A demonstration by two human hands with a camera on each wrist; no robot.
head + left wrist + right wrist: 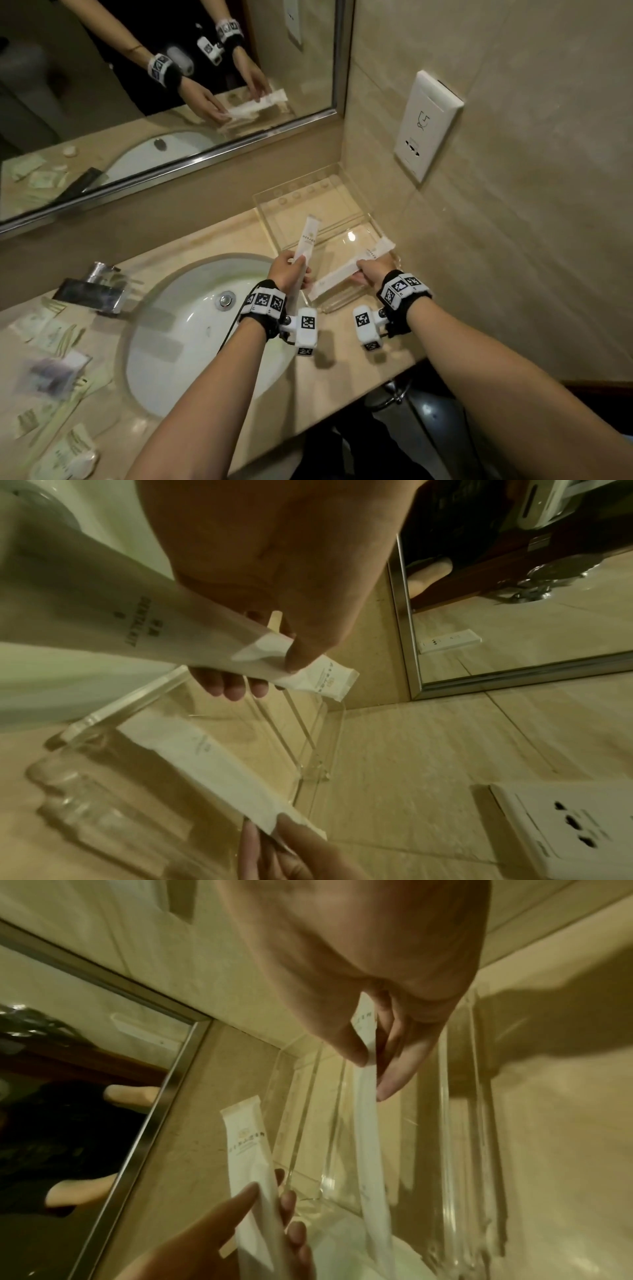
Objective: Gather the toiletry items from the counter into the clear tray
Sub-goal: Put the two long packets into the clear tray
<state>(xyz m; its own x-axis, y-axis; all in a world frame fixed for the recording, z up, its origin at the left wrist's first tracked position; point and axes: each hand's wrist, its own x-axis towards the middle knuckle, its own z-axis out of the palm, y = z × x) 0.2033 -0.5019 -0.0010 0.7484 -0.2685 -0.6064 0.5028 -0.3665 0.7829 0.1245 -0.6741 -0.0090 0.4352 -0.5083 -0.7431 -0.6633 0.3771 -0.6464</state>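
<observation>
The clear tray [270,209] stands in the counter's back right corner, with a divider across it. My left hand [297,264] grips the lower end of a long white packet [309,236], held upright over the tray's left edge. In the left wrist view the thumb and fingers pinch this packet [308,676]. My right hand [360,271] pinches a second long white packet [337,279], which slants low across the tray's front compartment. The right wrist view shows that packet [368,1123] between thumb and fingers. Whether it touches the tray floor I cannot tell.
A white sink [191,335] lies left of the tray, with a chrome faucet [97,291] behind it. Several sachets [51,337] are scattered on the counter's left side. A mirror [154,85] and a wall socket [424,126] line the walls by the tray.
</observation>
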